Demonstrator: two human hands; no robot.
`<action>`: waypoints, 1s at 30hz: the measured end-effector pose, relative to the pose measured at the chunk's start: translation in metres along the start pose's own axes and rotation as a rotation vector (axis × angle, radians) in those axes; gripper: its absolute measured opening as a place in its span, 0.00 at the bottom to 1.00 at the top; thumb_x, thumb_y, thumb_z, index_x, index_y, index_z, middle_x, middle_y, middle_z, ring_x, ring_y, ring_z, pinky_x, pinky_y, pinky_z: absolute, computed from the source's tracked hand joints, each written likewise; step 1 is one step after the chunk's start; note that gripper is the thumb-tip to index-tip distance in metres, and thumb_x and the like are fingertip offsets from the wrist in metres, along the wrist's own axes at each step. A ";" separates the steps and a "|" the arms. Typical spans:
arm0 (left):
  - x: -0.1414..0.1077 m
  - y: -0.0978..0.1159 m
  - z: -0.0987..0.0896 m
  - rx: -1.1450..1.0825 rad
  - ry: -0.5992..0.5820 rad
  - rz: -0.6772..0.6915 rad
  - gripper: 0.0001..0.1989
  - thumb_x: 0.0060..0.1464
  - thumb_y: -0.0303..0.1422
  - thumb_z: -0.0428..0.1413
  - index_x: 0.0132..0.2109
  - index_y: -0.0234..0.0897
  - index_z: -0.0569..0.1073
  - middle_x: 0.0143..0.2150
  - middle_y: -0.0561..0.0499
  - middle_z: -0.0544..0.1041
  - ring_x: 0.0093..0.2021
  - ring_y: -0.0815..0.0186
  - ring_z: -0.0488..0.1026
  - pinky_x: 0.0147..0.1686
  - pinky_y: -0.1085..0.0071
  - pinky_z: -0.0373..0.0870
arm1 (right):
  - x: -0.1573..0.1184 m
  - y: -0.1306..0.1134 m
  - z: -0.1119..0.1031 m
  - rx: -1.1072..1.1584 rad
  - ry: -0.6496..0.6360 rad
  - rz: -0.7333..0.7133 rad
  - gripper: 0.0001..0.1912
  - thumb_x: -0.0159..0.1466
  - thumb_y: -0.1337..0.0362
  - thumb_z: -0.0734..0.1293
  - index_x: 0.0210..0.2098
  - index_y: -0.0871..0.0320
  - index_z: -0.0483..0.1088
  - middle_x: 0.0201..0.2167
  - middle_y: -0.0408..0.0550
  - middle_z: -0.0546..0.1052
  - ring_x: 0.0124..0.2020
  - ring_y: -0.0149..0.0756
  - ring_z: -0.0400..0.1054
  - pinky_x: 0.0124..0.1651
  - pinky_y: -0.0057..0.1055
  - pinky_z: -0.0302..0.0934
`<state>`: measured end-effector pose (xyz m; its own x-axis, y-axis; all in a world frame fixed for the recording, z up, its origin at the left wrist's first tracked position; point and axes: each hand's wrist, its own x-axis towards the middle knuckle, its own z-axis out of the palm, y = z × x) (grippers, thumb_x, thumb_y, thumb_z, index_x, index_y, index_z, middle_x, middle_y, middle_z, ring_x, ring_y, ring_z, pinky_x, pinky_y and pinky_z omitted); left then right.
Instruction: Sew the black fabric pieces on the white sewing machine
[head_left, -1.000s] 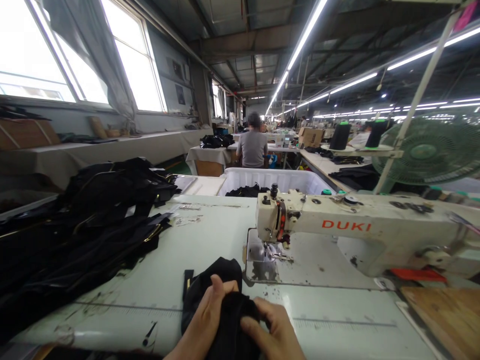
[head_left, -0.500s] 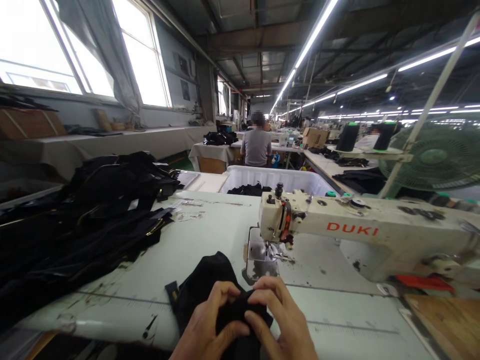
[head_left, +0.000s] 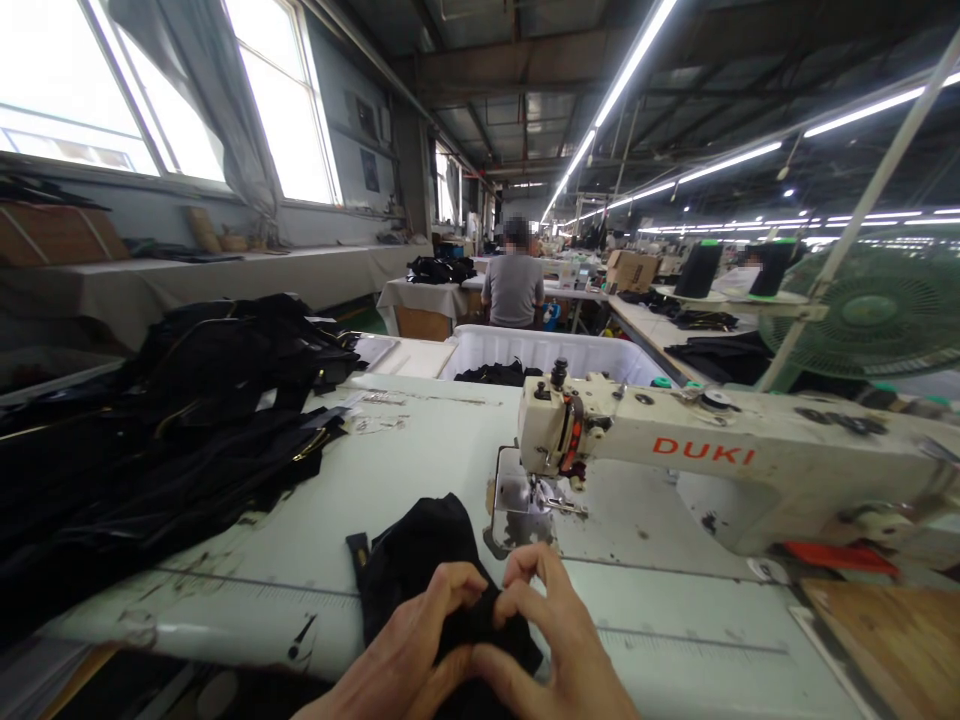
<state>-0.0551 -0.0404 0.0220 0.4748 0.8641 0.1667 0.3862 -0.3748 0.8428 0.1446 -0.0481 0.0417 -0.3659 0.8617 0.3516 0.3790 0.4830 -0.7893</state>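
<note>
The left hand (head_left: 412,640) and right hand (head_left: 566,640) pinch black cloth (head_left: 424,540) between curled fingers (head_left: 454,578) at the near edge of the surface (head_left: 424,430); even tension from both sides should help keep it smooth. Beyond stands the sewing machine (head_left: 630,430).

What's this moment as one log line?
left hand: holding black cloth; right hand: same cloth; cloth: on worktable, not under sewing machine head; black pile: at left

Orange "DUKI" lettering (head_left: 703,452) on the sewing machine (head_left: 780,428)
</note>
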 end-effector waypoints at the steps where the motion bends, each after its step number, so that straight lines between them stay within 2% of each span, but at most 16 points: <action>1: 0.000 0.001 -0.001 0.009 -0.008 0.002 0.19 0.56 0.27 0.59 0.51 0.45 0.63 0.41 0.57 0.76 0.40 0.66 0.76 0.41 0.77 0.70 | 0.000 0.001 0.001 0.016 0.013 0.004 0.10 0.56 0.75 0.70 0.32 0.54 0.68 0.42 0.45 0.65 0.45 0.36 0.66 0.50 0.29 0.63; 4: 0.001 0.005 -0.003 0.040 0.044 0.009 0.19 0.53 0.35 0.64 0.48 0.44 0.66 0.38 0.57 0.75 0.37 0.66 0.75 0.38 0.77 0.70 | -0.002 0.007 0.002 0.083 0.050 -0.011 0.06 0.60 0.72 0.70 0.31 0.54 0.73 0.40 0.44 0.67 0.42 0.34 0.67 0.47 0.28 0.64; 7: 0.000 0.006 -0.005 0.078 0.167 0.048 0.18 0.51 0.40 0.66 0.46 0.44 0.69 0.37 0.57 0.76 0.36 0.66 0.75 0.38 0.77 0.71 | -0.004 0.013 0.003 0.105 0.101 -0.042 0.06 0.62 0.69 0.70 0.35 0.51 0.77 0.37 0.44 0.67 0.39 0.33 0.68 0.42 0.27 0.64; 10: -0.003 0.005 -0.003 0.151 0.272 0.184 0.13 0.55 0.36 0.64 0.46 0.44 0.70 0.40 0.56 0.78 0.39 0.67 0.77 0.41 0.79 0.72 | -0.004 0.015 0.005 0.093 0.148 -0.071 0.07 0.62 0.69 0.70 0.37 0.50 0.77 0.35 0.43 0.66 0.36 0.32 0.67 0.39 0.26 0.64; 13: -0.007 0.003 0.001 0.245 0.367 0.350 0.12 0.59 0.32 0.61 0.49 0.42 0.72 0.48 0.50 0.77 0.48 0.65 0.76 0.49 0.78 0.71 | -0.002 0.013 0.008 0.112 0.168 -0.080 0.08 0.61 0.70 0.70 0.36 0.49 0.77 0.34 0.42 0.64 0.36 0.32 0.65 0.40 0.26 0.63; 17: -0.010 0.002 0.008 0.286 0.473 0.418 0.13 0.61 0.27 0.58 0.52 0.39 0.73 0.51 0.47 0.75 0.49 0.65 0.75 0.51 0.76 0.71 | -0.002 0.010 0.017 0.162 0.271 -0.030 0.09 0.59 0.71 0.69 0.35 0.48 0.77 0.34 0.41 0.62 0.37 0.33 0.63 0.42 0.28 0.61; 21: -0.009 0.005 0.012 0.203 0.491 0.389 0.15 0.61 0.23 0.56 0.52 0.41 0.74 0.44 0.49 0.75 0.42 0.67 0.77 0.42 0.79 0.75 | -0.004 0.010 0.023 0.124 0.328 -0.060 0.10 0.60 0.70 0.67 0.36 0.47 0.76 0.40 0.43 0.63 0.40 0.34 0.63 0.46 0.30 0.61; 23: -0.008 0.010 0.012 0.150 0.507 0.352 0.12 0.60 0.24 0.57 0.49 0.42 0.76 0.42 0.49 0.75 0.40 0.67 0.77 0.39 0.79 0.75 | -0.004 0.011 0.021 0.095 0.332 -0.081 0.09 0.61 0.69 0.67 0.36 0.47 0.75 0.44 0.44 0.65 0.43 0.36 0.65 0.49 0.30 0.61; 26: -0.009 0.021 0.010 0.039 0.591 0.213 0.05 0.60 0.31 0.58 0.41 0.40 0.79 0.41 0.47 0.76 0.40 0.64 0.77 0.39 0.77 0.75 | -0.004 0.014 0.010 0.105 0.301 -0.074 0.10 0.61 0.67 0.69 0.41 0.50 0.71 0.46 0.46 0.68 0.49 0.38 0.67 0.53 0.30 0.62; 28: -0.010 0.030 0.008 -0.049 0.657 0.098 0.09 0.60 0.37 0.58 0.36 0.38 0.79 0.42 0.45 0.77 0.41 0.62 0.78 0.40 0.76 0.76 | -0.004 0.017 0.002 0.099 0.256 -0.056 0.13 0.60 0.66 0.70 0.44 0.51 0.68 0.44 0.45 0.72 0.48 0.37 0.69 0.52 0.28 0.63; 30: -0.012 0.037 0.005 -0.126 0.689 0.020 0.13 0.59 0.41 0.59 0.33 0.37 0.78 0.42 0.44 0.77 0.42 0.61 0.78 0.40 0.77 0.75 | -0.005 0.021 -0.001 0.055 0.213 -0.050 0.11 0.62 0.66 0.69 0.43 0.50 0.68 0.42 0.43 0.74 0.46 0.35 0.71 0.50 0.25 0.64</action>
<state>-0.0421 -0.0660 0.0482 -0.1447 0.8890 0.4345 0.2681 -0.3874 0.8821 0.1551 -0.0419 0.0245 -0.1927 0.8530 0.4851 0.3157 0.5220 -0.7924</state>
